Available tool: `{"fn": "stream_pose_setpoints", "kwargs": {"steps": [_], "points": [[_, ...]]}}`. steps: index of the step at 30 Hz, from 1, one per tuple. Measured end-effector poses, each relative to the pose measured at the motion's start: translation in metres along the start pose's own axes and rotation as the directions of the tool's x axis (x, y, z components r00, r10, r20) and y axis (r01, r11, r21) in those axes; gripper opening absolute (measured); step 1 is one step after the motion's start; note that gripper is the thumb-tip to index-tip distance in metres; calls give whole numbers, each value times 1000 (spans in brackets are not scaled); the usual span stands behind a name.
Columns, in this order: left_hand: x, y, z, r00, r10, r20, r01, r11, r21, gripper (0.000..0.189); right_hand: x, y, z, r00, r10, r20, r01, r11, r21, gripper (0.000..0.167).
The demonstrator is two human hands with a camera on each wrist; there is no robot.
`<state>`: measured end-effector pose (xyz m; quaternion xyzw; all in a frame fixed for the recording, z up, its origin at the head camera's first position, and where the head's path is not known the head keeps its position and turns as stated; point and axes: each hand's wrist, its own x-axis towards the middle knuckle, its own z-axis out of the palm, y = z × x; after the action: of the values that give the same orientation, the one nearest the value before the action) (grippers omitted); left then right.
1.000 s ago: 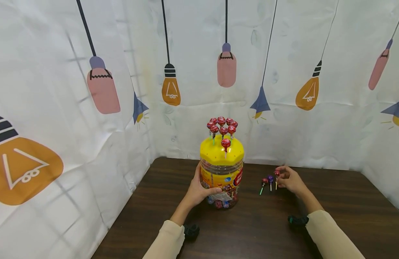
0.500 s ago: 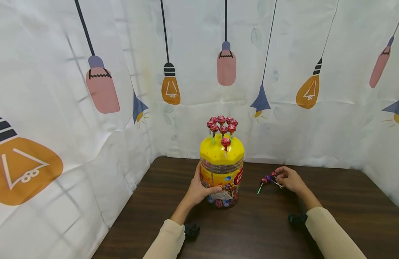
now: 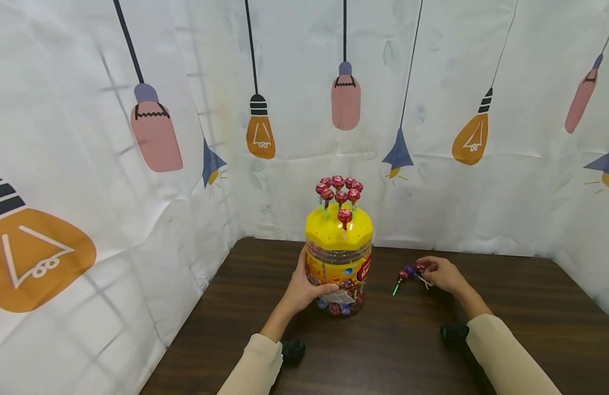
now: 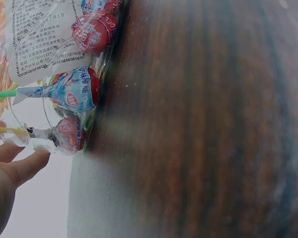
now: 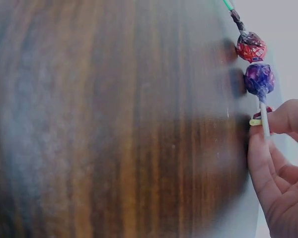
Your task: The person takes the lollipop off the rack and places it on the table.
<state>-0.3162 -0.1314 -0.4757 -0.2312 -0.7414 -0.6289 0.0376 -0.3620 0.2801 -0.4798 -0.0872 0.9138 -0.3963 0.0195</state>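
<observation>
A clear candy jar (image 3: 340, 280) with a yellow lid (image 3: 329, 233) stands upright on the dark wood table. Several red-wrapped lollipops (image 3: 344, 216) stick up from the lid. My left hand (image 3: 304, 289) grips the jar's left side, its thumb across the front label. To the right, my right hand (image 3: 444, 274) pinches a red lollipop (image 5: 263, 113) with a yellow stick, mostly hidden by fingers and a purple lollipop's stick. The purple lollipop (image 5: 260, 79) touches or nearly touches it. Beside that lies a red lollipop (image 5: 251, 47) with a green stick.
The brown table (image 3: 364, 356) runs back to a white curtain (image 3: 294, 208) printed with lamps and bulbs. More wrapped lollipops (image 4: 77, 89) show through the jar's clear wall. Dark wrist cameras (image 3: 293, 351) sit under both forearms.
My right hand has shifted slightly left with its red lollipop. The purple lollipop has swung, and the loose heads now sit closer together. My left hand stays on the jar.
</observation>
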Motion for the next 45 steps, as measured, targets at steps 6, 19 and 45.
{"fn": "stream_pose_setpoints", "kwargs": {"steps": [6,19,45], "points": [[-1,0,-1,1000,-6,-7,6,1000,5,113,-1,-2,-1,1000,7,16,-7,1000,-5,44],[-1,1,0,1000,-16,-8,16,1000,13,114,-7,-1,-12,999,-12,38,10,998,65,47],[-1,1,0,999,-34,-12,34,999,10,112,-42,-220,3,780,-541,-316,624,713,320,35]]}}
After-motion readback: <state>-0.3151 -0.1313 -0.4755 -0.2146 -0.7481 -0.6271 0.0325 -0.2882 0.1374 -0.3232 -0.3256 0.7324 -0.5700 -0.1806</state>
